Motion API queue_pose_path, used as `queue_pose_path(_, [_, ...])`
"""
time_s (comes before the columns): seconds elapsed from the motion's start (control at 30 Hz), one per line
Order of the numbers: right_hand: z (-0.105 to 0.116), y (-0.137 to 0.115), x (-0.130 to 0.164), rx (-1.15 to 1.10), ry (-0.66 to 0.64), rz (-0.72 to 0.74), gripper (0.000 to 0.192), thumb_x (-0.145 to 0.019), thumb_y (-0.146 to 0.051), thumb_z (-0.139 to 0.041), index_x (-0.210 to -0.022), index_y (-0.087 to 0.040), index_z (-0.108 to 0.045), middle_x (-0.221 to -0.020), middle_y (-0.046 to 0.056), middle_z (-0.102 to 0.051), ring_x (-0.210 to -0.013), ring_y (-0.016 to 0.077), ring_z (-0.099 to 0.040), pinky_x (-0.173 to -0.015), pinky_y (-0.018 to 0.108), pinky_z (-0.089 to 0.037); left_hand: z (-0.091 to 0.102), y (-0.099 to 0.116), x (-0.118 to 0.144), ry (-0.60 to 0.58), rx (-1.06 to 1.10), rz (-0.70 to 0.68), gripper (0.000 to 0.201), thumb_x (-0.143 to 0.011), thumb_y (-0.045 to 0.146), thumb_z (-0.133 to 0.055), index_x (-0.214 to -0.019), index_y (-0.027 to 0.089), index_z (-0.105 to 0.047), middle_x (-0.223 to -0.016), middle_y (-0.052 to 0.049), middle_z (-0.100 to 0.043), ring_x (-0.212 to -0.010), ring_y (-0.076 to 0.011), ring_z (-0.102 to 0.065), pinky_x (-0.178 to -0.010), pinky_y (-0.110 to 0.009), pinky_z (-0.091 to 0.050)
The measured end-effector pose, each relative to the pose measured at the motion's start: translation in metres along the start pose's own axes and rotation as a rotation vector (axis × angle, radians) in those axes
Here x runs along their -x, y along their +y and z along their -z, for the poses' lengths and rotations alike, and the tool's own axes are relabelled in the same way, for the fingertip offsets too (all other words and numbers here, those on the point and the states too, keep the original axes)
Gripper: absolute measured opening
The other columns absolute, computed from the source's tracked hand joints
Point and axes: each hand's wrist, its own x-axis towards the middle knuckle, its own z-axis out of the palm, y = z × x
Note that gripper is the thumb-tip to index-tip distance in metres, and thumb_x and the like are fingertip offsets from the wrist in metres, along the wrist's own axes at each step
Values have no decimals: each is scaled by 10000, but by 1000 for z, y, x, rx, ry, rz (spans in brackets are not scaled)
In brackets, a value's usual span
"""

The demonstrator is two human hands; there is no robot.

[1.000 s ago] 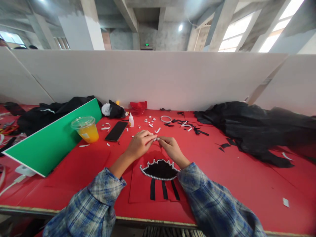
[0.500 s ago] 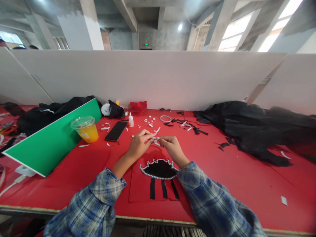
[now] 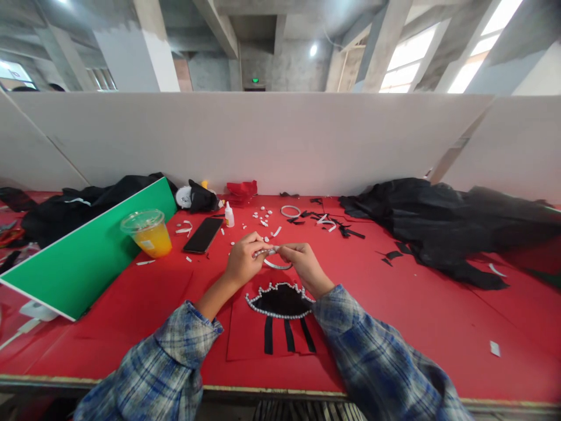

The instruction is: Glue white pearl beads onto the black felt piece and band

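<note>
While both hands meet above the red surface (image 3: 394,327), a short pearl strip (image 3: 272,258) spans the gap between them. The left hand (image 3: 242,260) pinches one end of the strip between thumb and fingertips; the right hand (image 3: 302,263) pinches the other end in the same manner. The free part of the strip hangs in a shallow loop just below the fingers. Directly on the near side of the strip, a red felt sheet (image 3: 245,333) lies flat on the surface. It carries a black oval patch (image 3: 280,301) outlined with a row of pearls, and three black stripes (image 3: 287,342) run from the patch toward the person. Beyond the strip lie scattered white scraps (image 3: 263,219) and a white ring (image 3: 290,211). To the left of the strip lie a black phone (image 3: 202,235), a small glue bottle (image 3: 228,215) and a cup of orange drink (image 3: 149,233), the last standing against a green board (image 3: 83,257). Black fabric (image 3: 438,225) is heaped well to the right of the strip.
</note>
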Motion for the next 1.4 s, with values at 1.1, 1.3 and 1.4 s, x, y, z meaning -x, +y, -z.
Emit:
queue_pose_path(1.1, [-5,-12,1,-317,-103,-16,262,-604,-258,-592,-388,-183,-464,-410,-62,-349,-473,80,-279,-527,283,-195,3,12,-3,193,219,187,99,-780,244,-625,-717,178,-662,-712,-4,-582,-665,-119,-566,-569,-214,-445])
queue_pose_path(1.3, [-4,-8,-1,-324,-166,31,256,-633,-261,-593,-417,-179,-483,-439,-59,-358,-486,83,-285,-528,278,-203,7,15,-6,208,222,162,104,-786,234,-611,-710,175,-650,-708,-3,-577,-636,-112,-564,-540,-207,-452])
queue_pose_path(1.4, [-9,-7,-2,-331,-142,31,279,-619,-272,-598,-406,-185,-440,-444,-61,-334,-492,86,-278,-529,278,-211,12,19,-6,258,4,22,110,-811,196,-571,-767,182,-670,-727,-16,-598,-673,-126,-576,-613,-236,-470])
